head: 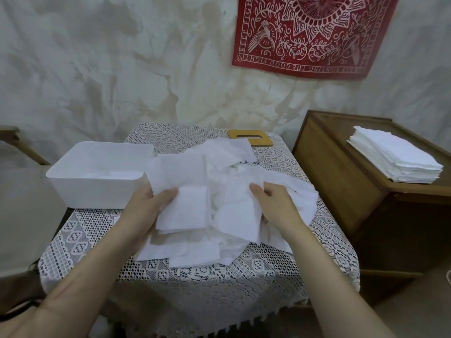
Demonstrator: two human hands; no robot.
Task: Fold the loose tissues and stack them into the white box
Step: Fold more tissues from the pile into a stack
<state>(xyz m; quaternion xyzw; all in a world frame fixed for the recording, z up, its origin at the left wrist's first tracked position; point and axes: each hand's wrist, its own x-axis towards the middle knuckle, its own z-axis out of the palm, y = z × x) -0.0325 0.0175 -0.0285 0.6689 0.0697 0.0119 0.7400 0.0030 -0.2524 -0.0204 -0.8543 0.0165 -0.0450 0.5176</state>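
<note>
Two bare forearms reach forward over the lace-covered tabletop [185, 272], palms turned inward. Left grip [148, 206] — thumb laid on top, fingers beneath — pinches the left edge of a flat tissue sheet [188, 208]. Right grip [275, 203], knuckles up, closes thumb and curled fingers on the crumpled loose tissues [231, 189] heaped mid-tabletop. White box [97, 191] stands open at the left, just beside the heap. Slotted wooden lid [253, 140] lies behind the heap — partly covered by it; a folded stack [395, 162] rests on the cabinet [341, 181] at right.
</note>
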